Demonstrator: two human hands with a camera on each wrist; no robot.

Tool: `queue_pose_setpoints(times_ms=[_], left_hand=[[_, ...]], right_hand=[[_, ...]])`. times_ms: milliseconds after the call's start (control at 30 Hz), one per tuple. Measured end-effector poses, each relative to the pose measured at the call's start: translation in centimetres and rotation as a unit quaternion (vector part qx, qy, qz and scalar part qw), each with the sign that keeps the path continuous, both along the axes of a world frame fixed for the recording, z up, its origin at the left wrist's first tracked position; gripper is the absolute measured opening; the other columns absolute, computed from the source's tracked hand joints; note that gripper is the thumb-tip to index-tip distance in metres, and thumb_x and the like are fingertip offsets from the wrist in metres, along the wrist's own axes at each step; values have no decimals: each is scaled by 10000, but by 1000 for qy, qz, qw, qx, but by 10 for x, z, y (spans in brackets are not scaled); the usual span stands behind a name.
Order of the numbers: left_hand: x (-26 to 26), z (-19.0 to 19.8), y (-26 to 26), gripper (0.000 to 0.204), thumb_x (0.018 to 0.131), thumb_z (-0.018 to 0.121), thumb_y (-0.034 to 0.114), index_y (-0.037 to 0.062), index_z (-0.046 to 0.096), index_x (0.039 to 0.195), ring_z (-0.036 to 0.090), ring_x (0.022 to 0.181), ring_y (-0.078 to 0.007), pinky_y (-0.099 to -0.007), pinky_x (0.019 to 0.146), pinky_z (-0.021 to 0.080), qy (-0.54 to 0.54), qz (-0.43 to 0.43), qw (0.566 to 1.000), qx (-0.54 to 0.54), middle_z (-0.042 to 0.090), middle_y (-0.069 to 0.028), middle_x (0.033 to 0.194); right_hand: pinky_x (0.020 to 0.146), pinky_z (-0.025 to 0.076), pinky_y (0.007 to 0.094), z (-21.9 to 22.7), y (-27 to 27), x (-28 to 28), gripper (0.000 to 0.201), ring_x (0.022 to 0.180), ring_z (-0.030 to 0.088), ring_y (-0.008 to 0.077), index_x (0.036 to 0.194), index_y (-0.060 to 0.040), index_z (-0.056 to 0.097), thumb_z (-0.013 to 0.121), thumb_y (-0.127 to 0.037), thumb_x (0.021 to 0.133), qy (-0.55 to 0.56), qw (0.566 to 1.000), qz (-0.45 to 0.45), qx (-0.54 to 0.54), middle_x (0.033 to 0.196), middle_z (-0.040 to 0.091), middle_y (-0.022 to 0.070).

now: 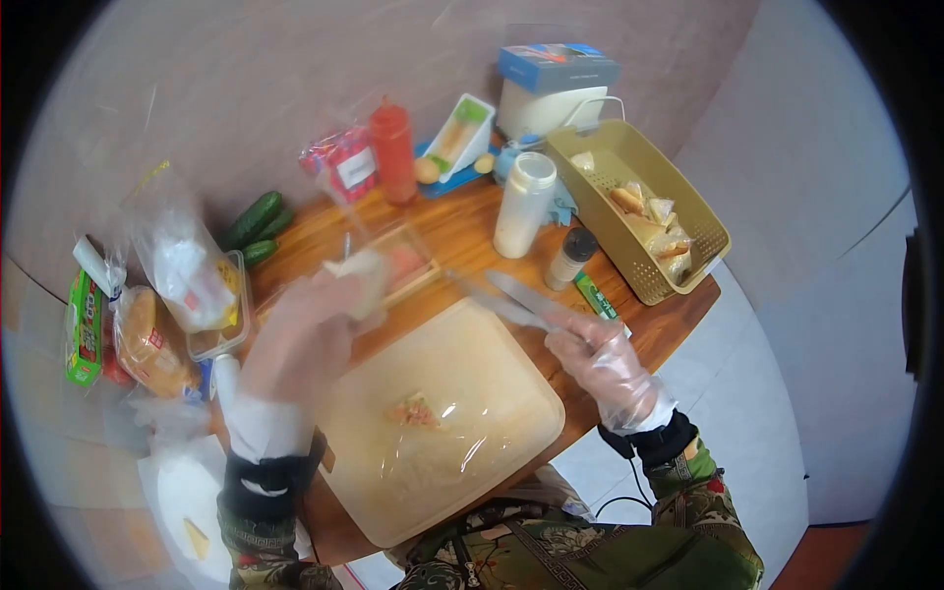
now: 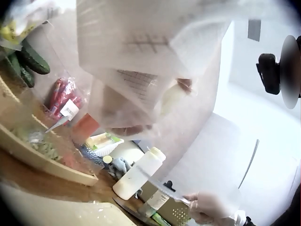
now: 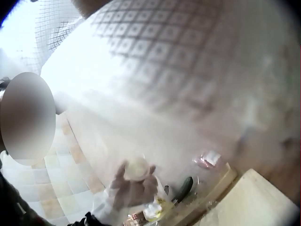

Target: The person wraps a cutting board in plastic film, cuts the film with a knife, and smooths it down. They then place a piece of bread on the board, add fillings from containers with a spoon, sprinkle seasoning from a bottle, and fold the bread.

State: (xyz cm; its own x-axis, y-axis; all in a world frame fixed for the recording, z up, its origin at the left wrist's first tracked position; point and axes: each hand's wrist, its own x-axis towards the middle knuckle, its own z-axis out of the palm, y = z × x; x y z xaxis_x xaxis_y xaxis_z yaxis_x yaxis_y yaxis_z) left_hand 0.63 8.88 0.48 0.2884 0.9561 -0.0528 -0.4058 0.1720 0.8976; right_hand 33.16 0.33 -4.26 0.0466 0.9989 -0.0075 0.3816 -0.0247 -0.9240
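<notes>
In the head view my gloved left hand (image 1: 305,329), blurred, is raised left of the cutting board (image 1: 364,501). It grips a pale, rounded piece (image 3: 137,168), seen between fingers and thumb in the right wrist view; I cannot tell what food it is. My gloved right hand (image 1: 605,369) holds a knife (image 1: 526,298) by its handle, blade pointing up and left past the board's far right corner. Beside that blade shows a second, darker blade shape (image 2: 131,213). A small wedge of filled food (image 1: 416,411) lies on the board under shiny clear film.
Behind the board stand a wooden tray (image 1: 430,265) of fillings, a white bottle (image 1: 526,206), a seasoning jar (image 1: 572,258) and a red squeeze bottle (image 1: 393,157). A basket (image 1: 678,211) of wrapped sandwiches is at right. Cucumbers (image 1: 254,221) and bagged bread (image 1: 152,339) line the left.
</notes>
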Motion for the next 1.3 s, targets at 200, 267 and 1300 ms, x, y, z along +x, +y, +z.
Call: queue_pose_setpoints(times_ms=[200,267,1300], left_hand=[[48,19,31,205,952,660,210,34,667,1057,603,1129,-174,-368,924,474,23,-55,998,11,662,-75,1156],[61,24,36,236,948,672,206,24,656,1097,603,1095,-163,-345,920,473,55,-61,996,19,658,-55,1146],[196,20,123,440,729,796,326,-36,753,975,693,829,-358,-411,777,548,494,75,714,490,703,-235,945]], right_hand=[[796,536,328,-73,-3,-8,388,857,699,241,1322,-28,624,647,-101,942,28,998,15,54,974,722,157],[759,539,385,-78,1,-13,390,806,689,335,1309,-33,625,638,-80,922,-89,991,23,101,893,700,183],[570,525,452,-36,-20,-12,325,693,645,365,1153,-76,625,659,-69,830,-198,949,149,197,969,628,159]])
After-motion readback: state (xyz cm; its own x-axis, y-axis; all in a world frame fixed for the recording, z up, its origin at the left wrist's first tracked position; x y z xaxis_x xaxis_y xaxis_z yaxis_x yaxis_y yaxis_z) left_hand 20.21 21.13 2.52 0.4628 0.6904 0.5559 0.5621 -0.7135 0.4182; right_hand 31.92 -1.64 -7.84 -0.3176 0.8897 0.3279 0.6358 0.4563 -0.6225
